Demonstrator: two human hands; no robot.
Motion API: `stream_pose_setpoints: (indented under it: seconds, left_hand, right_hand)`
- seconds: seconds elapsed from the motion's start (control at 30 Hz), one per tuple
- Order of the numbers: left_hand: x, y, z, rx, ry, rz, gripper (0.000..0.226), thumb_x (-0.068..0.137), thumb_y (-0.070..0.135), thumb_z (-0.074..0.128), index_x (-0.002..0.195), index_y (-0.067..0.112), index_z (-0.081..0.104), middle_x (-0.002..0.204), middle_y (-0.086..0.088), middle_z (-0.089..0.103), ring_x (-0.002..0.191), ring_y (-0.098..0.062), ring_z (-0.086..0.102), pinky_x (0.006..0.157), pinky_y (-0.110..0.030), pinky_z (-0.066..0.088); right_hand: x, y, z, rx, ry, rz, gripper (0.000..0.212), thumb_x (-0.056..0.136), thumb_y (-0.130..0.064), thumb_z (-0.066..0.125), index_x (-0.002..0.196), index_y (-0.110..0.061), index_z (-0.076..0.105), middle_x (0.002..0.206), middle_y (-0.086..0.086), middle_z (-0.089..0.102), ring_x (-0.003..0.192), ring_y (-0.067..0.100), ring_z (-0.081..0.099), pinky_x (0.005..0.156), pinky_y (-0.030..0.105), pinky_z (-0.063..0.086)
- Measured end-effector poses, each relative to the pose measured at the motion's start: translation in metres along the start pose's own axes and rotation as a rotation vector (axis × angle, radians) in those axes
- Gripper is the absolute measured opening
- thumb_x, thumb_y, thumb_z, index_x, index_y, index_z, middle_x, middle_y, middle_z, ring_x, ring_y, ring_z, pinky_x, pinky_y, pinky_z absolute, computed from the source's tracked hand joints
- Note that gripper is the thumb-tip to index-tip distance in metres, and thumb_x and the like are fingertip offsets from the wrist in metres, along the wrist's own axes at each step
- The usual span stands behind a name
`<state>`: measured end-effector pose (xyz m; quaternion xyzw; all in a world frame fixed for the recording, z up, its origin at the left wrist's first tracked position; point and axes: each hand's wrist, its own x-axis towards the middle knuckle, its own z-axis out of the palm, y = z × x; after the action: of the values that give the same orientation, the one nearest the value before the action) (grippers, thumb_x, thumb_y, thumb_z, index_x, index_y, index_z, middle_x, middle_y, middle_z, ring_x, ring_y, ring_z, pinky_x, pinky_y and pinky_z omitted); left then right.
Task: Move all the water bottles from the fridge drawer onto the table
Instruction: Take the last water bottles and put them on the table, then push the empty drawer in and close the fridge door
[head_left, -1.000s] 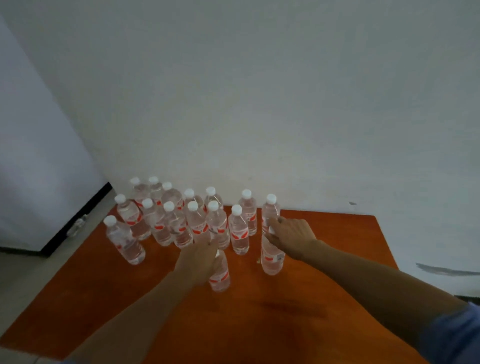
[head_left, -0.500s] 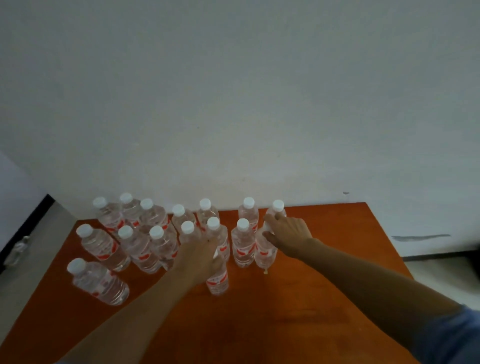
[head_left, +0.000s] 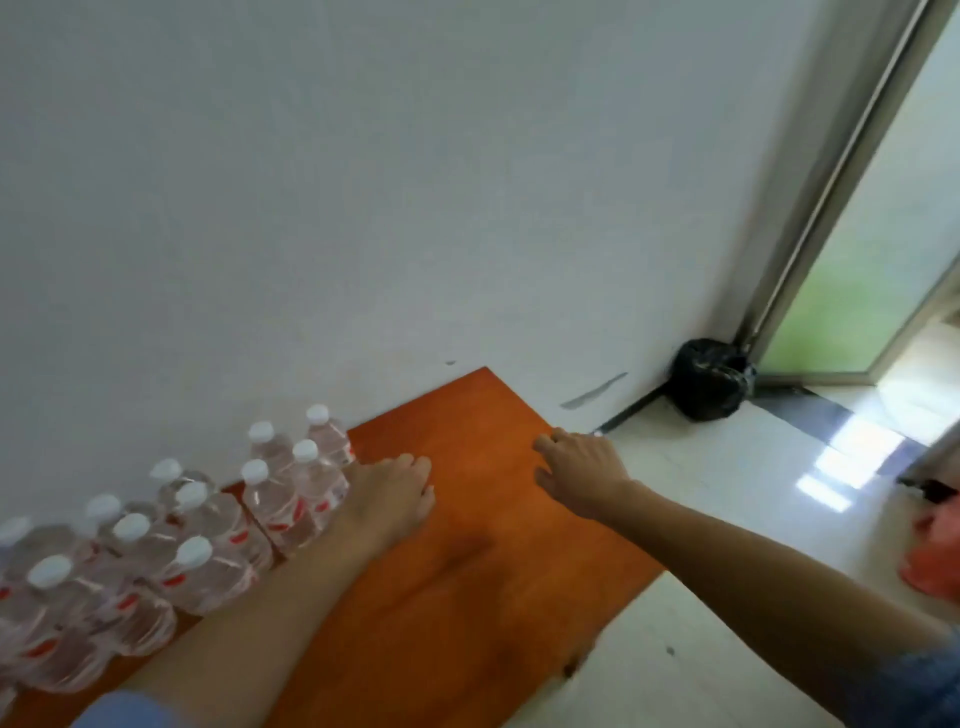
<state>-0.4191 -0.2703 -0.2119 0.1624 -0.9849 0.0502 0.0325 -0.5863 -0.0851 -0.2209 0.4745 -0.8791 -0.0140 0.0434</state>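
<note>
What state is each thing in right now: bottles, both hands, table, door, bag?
water bottles: capped, upright, clustered on the table's left part
left hand: empty, fingers open, beside the nearest bottles
right hand: empty, fingers loosely curled, above the table's right edge
table: right part bare
glass door: whether open or shut cannot be told
black bag: full, on the floor in the corner

Clear plastic water bottles (head_left: 171, 540) with white caps and red-and-white labels stand upright in a tight cluster on the left part of the orange-brown table (head_left: 467, 597), against its wall-side edge, bodies touching one another.
</note>
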Motion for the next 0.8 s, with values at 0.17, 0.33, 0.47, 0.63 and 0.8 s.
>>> stream_pose_setpoints:
  seconds: [0.17,0.33,0.47,0.63,0.8]
  left_hand:
    - [0.018,0.172,-0.013,-0.097,-0.031,0.272,0.023,0.096,0.036,0.041,0.097,0.017,0.054,0.098,-0.003,0.063,0.086,-0.023,0.062,0.071,-0.034,0.047]
    - [0.029,0.339,-0.03,-0.178,-0.032,0.535,0.026,0.094,0.039,0.044,0.095,0.016,0.056,0.095,-0.004,0.063,0.083,-0.025,0.061,0.075,-0.037,0.051]
    - [0.029,0.471,-0.04,-0.152,-0.016,0.762,0.028,0.095,0.041,0.043,0.099,0.016,0.056,0.098,-0.004,0.064,0.084,-0.025,0.061,0.07,-0.034,0.046]
    - [0.029,0.631,-0.052,-0.122,0.002,1.023,0.03,0.096,0.042,0.041,0.106,0.018,0.056,0.102,-0.002,0.064,0.091,-0.024,0.062,0.07,-0.032,0.041]
    - [0.043,0.776,-0.068,-0.194,0.004,1.25,0.024,0.094,0.039,0.044,0.1,0.019,0.056,0.102,-0.001,0.064,0.089,-0.024,0.063,0.073,-0.032,0.047]
  right_hand:
    - [-0.168,0.114,-0.008,-0.026,-0.025,0.346,0.037,0.098,-0.042,0.043,0.124,-0.018,0.053,0.111,0.004,0.061,0.093,0.022,0.062,0.072,0.033,0.046]
    - [-0.329,0.21,-0.022,-0.05,-0.04,0.677,0.036,0.097,-0.042,0.042,0.121,-0.018,0.054,0.113,0.005,0.06,0.097,0.028,0.062,0.071,0.035,0.044]
    - [-0.445,0.263,-0.027,-0.057,-0.045,0.929,0.035,0.094,-0.042,0.045,0.119,-0.02,0.056,0.114,0.004,0.062,0.099,0.029,0.063,0.072,0.035,0.045]
    - [-0.567,0.322,-0.025,-0.081,-0.061,1.195,0.029,0.094,-0.043,0.046,0.107,-0.018,0.054,0.107,0.005,0.062,0.097,0.028,0.063,0.072,0.034,0.044]
    - [-0.657,0.4,-0.027,-0.106,-0.041,1.447,0.031,0.096,-0.044,0.044,0.112,-0.019,0.053,0.109,0.004,0.062,0.098,0.029,0.063,0.071,0.034,0.043]
